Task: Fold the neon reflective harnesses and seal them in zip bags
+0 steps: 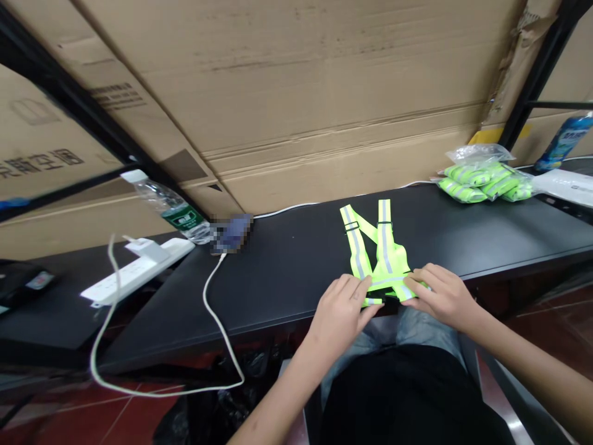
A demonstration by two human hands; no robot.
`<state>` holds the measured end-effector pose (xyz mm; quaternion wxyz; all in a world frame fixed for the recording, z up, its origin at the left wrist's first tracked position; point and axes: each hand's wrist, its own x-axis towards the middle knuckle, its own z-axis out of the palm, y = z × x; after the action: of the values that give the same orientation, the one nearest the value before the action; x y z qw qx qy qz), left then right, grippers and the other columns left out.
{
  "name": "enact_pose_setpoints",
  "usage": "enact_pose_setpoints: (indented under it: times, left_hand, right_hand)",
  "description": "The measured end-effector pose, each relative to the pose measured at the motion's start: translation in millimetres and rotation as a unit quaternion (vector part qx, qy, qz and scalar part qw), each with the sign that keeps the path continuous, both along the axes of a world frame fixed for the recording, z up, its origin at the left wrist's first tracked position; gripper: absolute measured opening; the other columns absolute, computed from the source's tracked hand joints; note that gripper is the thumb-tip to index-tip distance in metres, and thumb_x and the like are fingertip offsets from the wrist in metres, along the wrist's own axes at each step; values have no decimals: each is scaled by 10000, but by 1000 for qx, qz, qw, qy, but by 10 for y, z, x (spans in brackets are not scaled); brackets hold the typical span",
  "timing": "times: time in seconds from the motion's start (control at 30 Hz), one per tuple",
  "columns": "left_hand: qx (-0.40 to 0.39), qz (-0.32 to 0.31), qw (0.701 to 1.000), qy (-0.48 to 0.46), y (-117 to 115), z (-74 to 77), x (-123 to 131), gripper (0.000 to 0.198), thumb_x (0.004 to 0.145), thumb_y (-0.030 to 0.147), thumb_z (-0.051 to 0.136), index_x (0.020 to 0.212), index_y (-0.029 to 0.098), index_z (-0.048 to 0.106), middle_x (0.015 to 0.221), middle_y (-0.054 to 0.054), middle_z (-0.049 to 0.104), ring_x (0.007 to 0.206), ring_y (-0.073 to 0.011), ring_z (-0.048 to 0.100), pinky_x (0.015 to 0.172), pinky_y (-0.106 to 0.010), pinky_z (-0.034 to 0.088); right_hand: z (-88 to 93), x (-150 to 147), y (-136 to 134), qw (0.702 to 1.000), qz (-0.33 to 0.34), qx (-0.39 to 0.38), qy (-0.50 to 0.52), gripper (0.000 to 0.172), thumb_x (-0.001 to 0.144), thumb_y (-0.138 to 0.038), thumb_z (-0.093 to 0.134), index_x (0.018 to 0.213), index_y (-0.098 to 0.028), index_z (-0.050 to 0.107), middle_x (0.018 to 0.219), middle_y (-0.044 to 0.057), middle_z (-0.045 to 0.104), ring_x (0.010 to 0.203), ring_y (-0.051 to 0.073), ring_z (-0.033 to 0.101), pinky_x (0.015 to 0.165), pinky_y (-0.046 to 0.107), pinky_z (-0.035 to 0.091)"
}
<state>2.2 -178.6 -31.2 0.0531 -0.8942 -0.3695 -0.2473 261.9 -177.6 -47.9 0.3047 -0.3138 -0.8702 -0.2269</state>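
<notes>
A neon-yellow reflective vest (384, 250) made of straps with grey stripes lies on the black table, its lower end at the front edge. Two shoulder straps with black sliders point away from me. My left hand (343, 303) pinches the waist band at its left side, thumb below and fingers on top. On the other side, my right hand (438, 293) is closed on the band's right part. Between the hands a piece of black buckle shows at the table edge. Part of the band is hidden under my fingers.
Bagged neon-yellow vests (486, 182) lie at the back right, near a blue bottle (563, 142). To the left are a water bottle (171, 207), a blurred phone (234, 233) on a white cable (208, 303), and a power strip (139, 272). Cardboard (324, 93) stands behind the black table (278, 266).
</notes>
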Motion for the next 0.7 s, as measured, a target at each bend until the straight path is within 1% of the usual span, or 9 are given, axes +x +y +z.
enact_pose_setpoints:
  times: [0.1,0.2,0.27,0.33,0.43,0.53,0.6,0.63,0.7]
  left_hand:
    - [-69,0,997,-34,143,96,-11,388,966,431,594,1221,140,561,984,-88,687,891,-249,634,778,-388,528]
    - [-167,6,983,-78,314,177,-11,289,1010,442,501,1121,186,577,964,-50,648,901,-216,613,795,-352,516]
    - [-187,7,977,-98,409,185,1,274,1032,427,437,1010,205,595,969,-47,605,954,-217,568,854,-361,500]
    - [-185,27,976,-116,492,163,21,297,1032,429,420,950,209,602,1041,-61,565,1019,-230,514,947,-402,466]
    - [-211,71,969,-105,621,122,59,349,1031,463,383,967,220,626,1131,-67,526,1076,-250,468,1011,-462,412]
    - [-236,110,964,-57,755,114,97,371,1033,489,352,1141,263,625,1159,-67,543,1111,-281,465,995,-503,392]
    - [-226,138,963,-47,819,126,121,390,1012,501,418,1251,232,569,1187,-88,550,1109,-298,472,971,-500,402]
    - [-208,152,965,-48,836,135,134,413,996,502,465,1259,195,552,1187,-103,555,1091,-301,480,954,-486,413]
    - [-153,163,974,-40,838,148,162,378,972,476,542,1164,152,578,1137,-110,576,1029,-287,499,907,-442,438]
  right_hand:
    - [95,-39,161,999,-11,-23,23,355,1025,-395,485,845,-166,688,659,38,618,615,165,524,583,307,419]
    - [287,-84,383,993,-47,-100,29,459,1057,-360,401,714,-181,648,625,29,601,627,159,532,597,298,399]
    - [416,-112,535,985,-64,-156,23,517,1068,-396,353,690,-188,637,659,43,628,703,176,567,626,294,406]
    - [498,-133,682,975,-68,-213,15,551,1069,-445,321,695,-195,639,692,51,650,761,188,590,650,289,412]
    - [494,-159,879,954,-109,-278,-11,582,1061,-486,321,660,-197,628,660,43,634,675,170,593,618,281,393]
    - [392,-205,1014,947,-163,-276,-34,538,1041,-465,399,649,-188,641,708,50,646,612,149,583,564,276,357]
    - [330,-246,1048,950,-188,-249,-26,436,1029,-417,442,754,-175,678,838,79,675,684,167,609,564,277,349]
    - [310,-267,1046,951,-203,-232,-19,386,1027,-396,448,834,-165,688,908,102,679,742,188,620,576,283,352]
    - [296,-303,1006,953,-229,-197,-8,348,1033,-366,427,955,-137,677,968,147,672,846,239,619,608,304,360]
